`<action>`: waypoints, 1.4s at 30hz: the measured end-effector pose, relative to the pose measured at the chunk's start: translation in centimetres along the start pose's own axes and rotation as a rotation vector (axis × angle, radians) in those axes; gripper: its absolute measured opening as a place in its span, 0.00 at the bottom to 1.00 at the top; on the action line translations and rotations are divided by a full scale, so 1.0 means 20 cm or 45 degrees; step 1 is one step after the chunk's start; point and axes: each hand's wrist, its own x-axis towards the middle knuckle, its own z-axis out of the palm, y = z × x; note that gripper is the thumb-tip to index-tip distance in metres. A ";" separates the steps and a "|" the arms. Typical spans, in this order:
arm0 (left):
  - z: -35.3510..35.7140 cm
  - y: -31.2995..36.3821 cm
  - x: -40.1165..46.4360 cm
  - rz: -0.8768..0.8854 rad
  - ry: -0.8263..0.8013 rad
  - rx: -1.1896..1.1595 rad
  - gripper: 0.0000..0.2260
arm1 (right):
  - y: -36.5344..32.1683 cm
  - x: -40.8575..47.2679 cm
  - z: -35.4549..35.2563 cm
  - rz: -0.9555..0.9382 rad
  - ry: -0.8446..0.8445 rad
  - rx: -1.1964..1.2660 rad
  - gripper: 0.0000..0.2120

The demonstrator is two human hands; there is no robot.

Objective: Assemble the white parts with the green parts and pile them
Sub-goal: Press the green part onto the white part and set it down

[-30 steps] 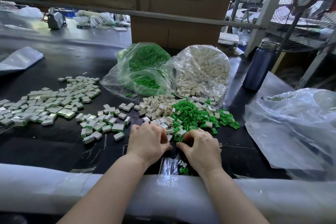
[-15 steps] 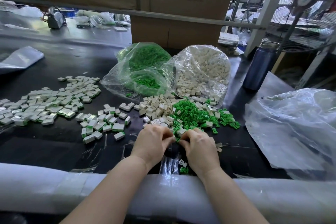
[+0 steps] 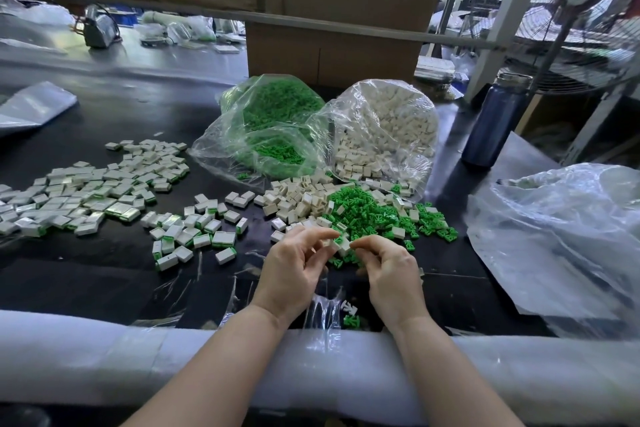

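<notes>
My left hand (image 3: pixel 294 267) and my right hand (image 3: pixel 389 272) meet just above the black table, fingertips together. Between them they pinch a small white part (image 3: pixel 334 245) with green at its right end; how far the two pieces are joined is hidden by the fingers. Right behind the hands lie a heap of loose white parts (image 3: pixel 298 201) and a heap of loose green parts (image 3: pixel 363 215). Finished white-and-green pieces are spread to the left, a near group (image 3: pixel 194 232) and a bigger pile (image 3: pixel 86 191).
Two open clear bags stand behind the heaps, one of green parts (image 3: pixel 277 121), one of white parts (image 3: pixel 384 128). A dark blue bottle (image 3: pixel 495 121) is at the right, a crumpled plastic bag (image 3: pixel 561 236) nearer. White foam padding (image 3: pixel 104 357) covers the table's front edge.
Both hands have lifted off the table edge of the heaps and turned their fingertips toward each other, now holding a white part between them.
</notes>
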 end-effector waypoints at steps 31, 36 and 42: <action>-0.03 -0.01 0.01 -0.316 0.150 -0.626 0.04 | -0.01 0.00 -0.03 0.043 -0.026 0.476 0.11; -0.02 0.01 0.00 -0.441 -0.193 -0.679 0.04 | -0.01 0.00 -0.03 0.039 -0.019 0.465 0.12; 0.00 0.00 0.00 -0.391 -0.248 -0.525 0.07 | -0.01 0.00 -0.03 0.033 -0.046 0.493 0.11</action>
